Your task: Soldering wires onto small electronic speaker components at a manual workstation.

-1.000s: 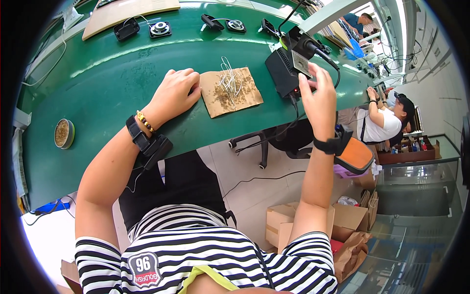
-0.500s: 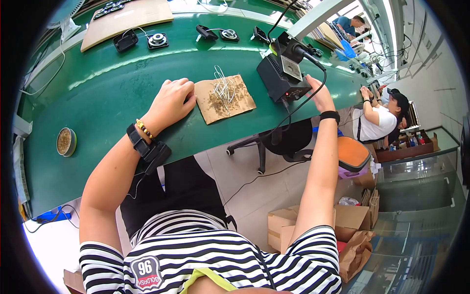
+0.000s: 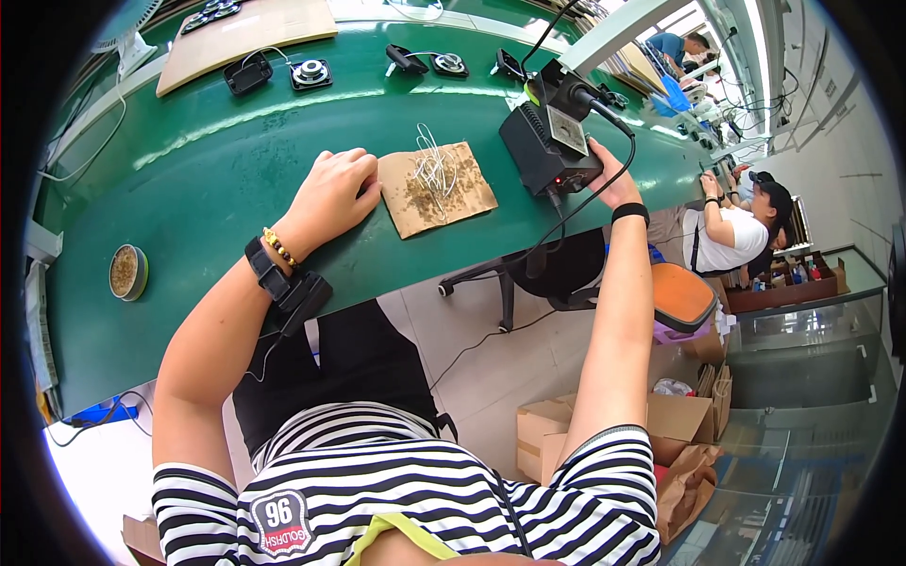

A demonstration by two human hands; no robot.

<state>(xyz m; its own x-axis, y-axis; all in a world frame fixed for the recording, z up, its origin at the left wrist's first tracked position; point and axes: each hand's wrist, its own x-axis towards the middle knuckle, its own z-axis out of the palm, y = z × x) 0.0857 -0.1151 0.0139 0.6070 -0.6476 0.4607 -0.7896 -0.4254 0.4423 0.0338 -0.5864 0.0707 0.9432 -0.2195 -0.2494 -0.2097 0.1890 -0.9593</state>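
Note:
My left hand (image 3: 332, 194) rests on the green bench (image 3: 189, 189) with its fingers curled, touching the left edge of a brown cardboard pad (image 3: 472, 193). A bundle of thin pale wires (image 3: 434, 170) lies on that pad. My right hand (image 3: 612, 177) is pressed against the right side of a black soldering station (image 3: 549, 141), fingers wrapped round its casing. A black cable (image 3: 566, 222) hangs from the station over the bench's edge. A black wrist strap and a bead bracelet sit on my left wrist (image 3: 274, 264).
A round tin (image 3: 127, 272) sits at the bench's left end. Small speakers (image 3: 311, 73) and a cardboard sheet (image 3: 245, 33) lie along the back. Below are a chair with an orange seat (image 3: 684, 297), cardboard boxes (image 3: 557, 434), and another seated person (image 3: 731, 226) at right.
My right hand has come down from the top front of the soldering station to its right side. My left hand has stayed at the pad's edge.

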